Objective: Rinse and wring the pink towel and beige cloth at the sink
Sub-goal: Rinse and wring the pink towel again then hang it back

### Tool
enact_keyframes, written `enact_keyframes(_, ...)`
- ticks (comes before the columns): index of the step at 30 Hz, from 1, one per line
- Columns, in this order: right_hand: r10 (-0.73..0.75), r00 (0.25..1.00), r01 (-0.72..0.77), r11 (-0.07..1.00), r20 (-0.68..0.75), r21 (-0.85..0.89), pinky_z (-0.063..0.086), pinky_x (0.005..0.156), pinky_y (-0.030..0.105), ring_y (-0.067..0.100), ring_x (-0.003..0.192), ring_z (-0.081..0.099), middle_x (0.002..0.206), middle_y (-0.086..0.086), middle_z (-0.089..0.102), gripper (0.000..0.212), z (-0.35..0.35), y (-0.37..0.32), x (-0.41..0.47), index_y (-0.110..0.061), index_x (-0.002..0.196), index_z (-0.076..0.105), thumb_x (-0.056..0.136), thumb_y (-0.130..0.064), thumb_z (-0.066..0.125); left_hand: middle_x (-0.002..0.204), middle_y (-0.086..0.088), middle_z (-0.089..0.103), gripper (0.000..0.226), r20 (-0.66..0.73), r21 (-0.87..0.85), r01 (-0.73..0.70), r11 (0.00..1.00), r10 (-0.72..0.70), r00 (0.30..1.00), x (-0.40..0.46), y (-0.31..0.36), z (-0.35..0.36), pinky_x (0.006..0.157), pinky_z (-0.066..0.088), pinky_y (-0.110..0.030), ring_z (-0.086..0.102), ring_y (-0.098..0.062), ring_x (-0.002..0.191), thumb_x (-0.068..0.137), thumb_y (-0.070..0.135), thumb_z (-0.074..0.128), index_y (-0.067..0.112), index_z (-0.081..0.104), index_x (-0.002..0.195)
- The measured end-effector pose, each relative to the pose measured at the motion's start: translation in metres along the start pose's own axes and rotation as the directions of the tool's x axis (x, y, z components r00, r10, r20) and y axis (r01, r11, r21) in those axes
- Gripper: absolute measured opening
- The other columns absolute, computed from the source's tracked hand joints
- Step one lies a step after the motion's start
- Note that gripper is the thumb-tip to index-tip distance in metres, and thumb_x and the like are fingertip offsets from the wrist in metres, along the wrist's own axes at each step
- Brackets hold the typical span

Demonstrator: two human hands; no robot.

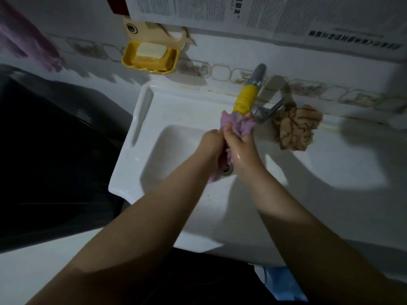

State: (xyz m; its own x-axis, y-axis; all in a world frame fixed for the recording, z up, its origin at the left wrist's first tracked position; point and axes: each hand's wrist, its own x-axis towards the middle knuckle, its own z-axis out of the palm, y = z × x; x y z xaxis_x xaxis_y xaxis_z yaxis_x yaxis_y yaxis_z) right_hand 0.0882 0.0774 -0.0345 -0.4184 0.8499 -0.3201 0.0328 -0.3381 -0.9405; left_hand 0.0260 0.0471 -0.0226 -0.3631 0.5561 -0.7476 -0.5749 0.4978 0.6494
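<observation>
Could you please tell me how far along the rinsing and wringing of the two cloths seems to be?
Nothing looks finished yet. In hand: the left hand and right hand both grip the pink towel over the sink, just under the yellow-tipped tap. Left: the beige cloth lies crumpled on the sink's ledge right of the tap, untouched; whether it is already rinsed cannot be told.

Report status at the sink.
Left hand and right hand both grip pink towel under tap. Beige cloth waiting on sink ledge. Nothing blocking.
</observation>
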Motion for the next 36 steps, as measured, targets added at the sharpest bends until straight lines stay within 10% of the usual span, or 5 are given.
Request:
enact_keyframes(8,0.058,0.964,-0.018,0.988,-0.260,0.151,0.035,0.038,0.017,0.006,0.037,0.048,0.041,-0.011,0.050,0.028,0.018,-0.010,0.023,-0.023,0.067,0.046,0.094,-0.014,0.044,0.061,-0.012,0.055,0.035,-0.010,0.366,-0.234,0.901,0.255,0.967,0.004,-0.019,-0.001,0.047,0.041,-0.023,0.051,-0.019,0.047,0.100,0.015,0.032,0.005,0.054,0.074)
enact_keyframes(17,0.461,0.881,-0.291,0.701,-0.104,0.651,0.022,0.050,0.020,0.015,0.045,0.024,0.047,-0.004,0.026,0.041,0.009,-0.019,0.046,-0.024,0.055,0.026,0.094,-0.032,0.036,0.060,0.000,0.051,0.035,0.194,0.331,-0.330,0.884,0.278,0.941,-0.004,-0.020,-0.022,0.047,0.034,-0.024,0.041,-0.009,0.042,0.100,0.026,0.036,0.015,0.045,0.068)
enact_keyframes(22,0.329,0.944,-0.259,0.672,0.033,0.694,0.048,0.064,0.024,0.015,0.063,0.055,0.064,0.002,0.056,0.035,-0.025,-0.023,0.045,-0.016,0.073,0.048,0.098,-0.037,0.038,0.087,-0.006,0.062,0.030,0.352,0.801,-0.426,0.420,0.246,0.903,0.007,-0.002,-0.056,0.071,0.045,-0.030,0.058,-0.022,0.078,0.089,0.035,0.064,0.007,0.058,0.099)
enact_keyframes(28,0.322,0.946,-0.323,0.947,0.015,0.007,0.056,0.072,0.030,0.008,0.085,0.069,0.107,0.002,0.067,0.033,-0.083,0.026,0.019,-0.016,0.121,0.052,0.092,-0.033,0.056,0.080,-0.011,0.064,0.029,0.283,0.466,-0.503,0.728,0.416,0.864,-0.003,0.037,-0.060,0.067,0.052,-0.026,0.060,-0.018,0.068,0.085,0.008,0.068,0.003,0.052,0.109)
enact_keyframes(36,-0.096,0.988,0.152,0.742,0.121,-0.653,0.034,0.107,0.025,0.010,0.125,0.038,0.137,0.012,0.041,0.098,-0.081,0.065,0.004,-0.008,0.146,0.023,0.067,-0.006,0.081,0.087,0.002,0.065,0.028,0.499,0.733,-0.609,0.302,0.370,0.784,-0.014,0.045,-0.029,0.074,0.047,-0.026,0.061,-0.016,0.079,0.079,0.021,0.072,0.015,0.064,0.105)
